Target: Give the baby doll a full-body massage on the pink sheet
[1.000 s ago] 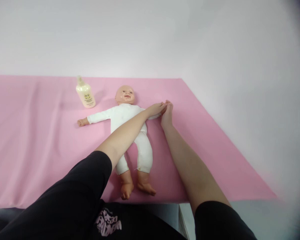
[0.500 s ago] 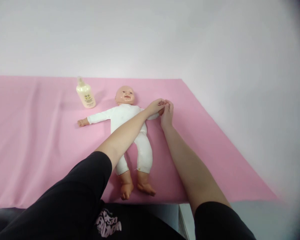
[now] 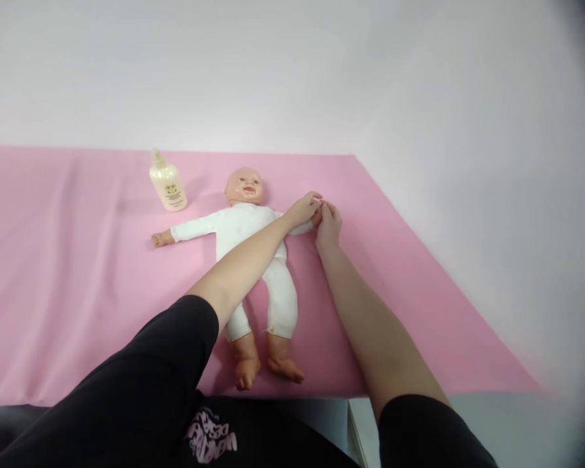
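Lying on its back, the doll (image 3: pixel 246 253) is having its outstretched hand worked between the left hand (image 3: pixel 303 209) and right hand (image 3: pixel 328 225), whose fingers are now being curled tighter around it than a second ago, right of the doll's head.

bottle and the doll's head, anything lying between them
Nothing: in the head view only bare pink sheet lies between the bottle and the doll.

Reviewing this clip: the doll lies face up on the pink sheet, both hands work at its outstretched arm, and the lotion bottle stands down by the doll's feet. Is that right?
Not quite. The lotion bottle stands up beside the doll's head, not by its feet, as the head view shows. The rest holds: the doll lies face up on the pink sheet, with the left hand and right hand at its outstretched arm.
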### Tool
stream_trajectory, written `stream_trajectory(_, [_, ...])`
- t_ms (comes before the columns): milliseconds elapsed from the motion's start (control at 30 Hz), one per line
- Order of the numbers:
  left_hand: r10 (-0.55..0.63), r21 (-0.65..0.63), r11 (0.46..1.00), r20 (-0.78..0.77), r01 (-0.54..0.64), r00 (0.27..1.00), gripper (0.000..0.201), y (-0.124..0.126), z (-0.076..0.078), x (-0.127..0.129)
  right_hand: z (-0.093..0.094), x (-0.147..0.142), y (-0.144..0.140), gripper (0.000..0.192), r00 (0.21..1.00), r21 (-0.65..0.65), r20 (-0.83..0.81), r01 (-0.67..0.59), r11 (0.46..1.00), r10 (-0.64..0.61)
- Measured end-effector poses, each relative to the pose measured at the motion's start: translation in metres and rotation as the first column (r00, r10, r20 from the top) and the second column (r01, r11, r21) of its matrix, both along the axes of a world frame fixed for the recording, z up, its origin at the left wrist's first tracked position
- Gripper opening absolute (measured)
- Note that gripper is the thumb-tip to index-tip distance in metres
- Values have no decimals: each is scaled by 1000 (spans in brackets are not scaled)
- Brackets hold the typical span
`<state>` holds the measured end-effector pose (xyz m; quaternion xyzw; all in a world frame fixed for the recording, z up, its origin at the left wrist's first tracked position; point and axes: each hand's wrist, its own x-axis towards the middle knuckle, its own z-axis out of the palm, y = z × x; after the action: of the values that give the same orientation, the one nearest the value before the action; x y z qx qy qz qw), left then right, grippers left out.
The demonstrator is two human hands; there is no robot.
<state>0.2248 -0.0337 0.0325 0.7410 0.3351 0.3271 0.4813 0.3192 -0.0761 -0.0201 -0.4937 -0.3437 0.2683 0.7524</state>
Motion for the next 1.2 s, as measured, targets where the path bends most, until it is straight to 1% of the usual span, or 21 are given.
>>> stream_trajectory(67, [-15,44,999,-55,18,998,22,-4,4,-2,1,-1,-1,32,1000,28,13,-16,999,16])
stream_trajectory(200, [-50,113,991,-177,71,983,27,-12,10,-6,3,-2,-4,40,999,17,47,-16,1000,16])
stream_trajectory(267, [-49,132,988,-207,77,977,28,-13,11,-6,2,-2,-4,43,999,3,52,-16,1000,16])
stream_trajectory(400, [-37,152,986,-202,69,979,31,-11,9,-6,-3,-1,0,42,998,12,53,-43,999,42])
stream_trajectory(567, [-17,189,980,-222,60,975,34,-6,4,-3,-8,1,7,33,999,25,-25,-39,999,39])
stream_trajectory(633, [-5,218,974,-249,61,969,37,-4,2,-1,-8,1,8,30,999,29,-29,-43,999,44])
stream_trajectory(733, [15,248,967,-276,56,961,41,-1,2,1,-6,1,6,30,999,53,8,-54,997,53])
stream_trajectory(833, [22,235,971,-271,44,962,40,-1,3,1,-3,0,2,34,997,58,51,-53,997,51])
stream_trajectory(933, [37,220,975,-272,25,962,38,-3,5,-2,-1,-1,-1,36,994,61,110,-30,998,23])
stream_trajectory(1033, [35,232,972,-252,25,967,36,-6,6,-4,1,-1,-2,36,985,65,174,-6,998,-6])
stream_trajectory(1200, [10,230,972,-237,46,972,35,-4,5,-3,3,-2,-2,34,983,72,186,-7,997,-6])
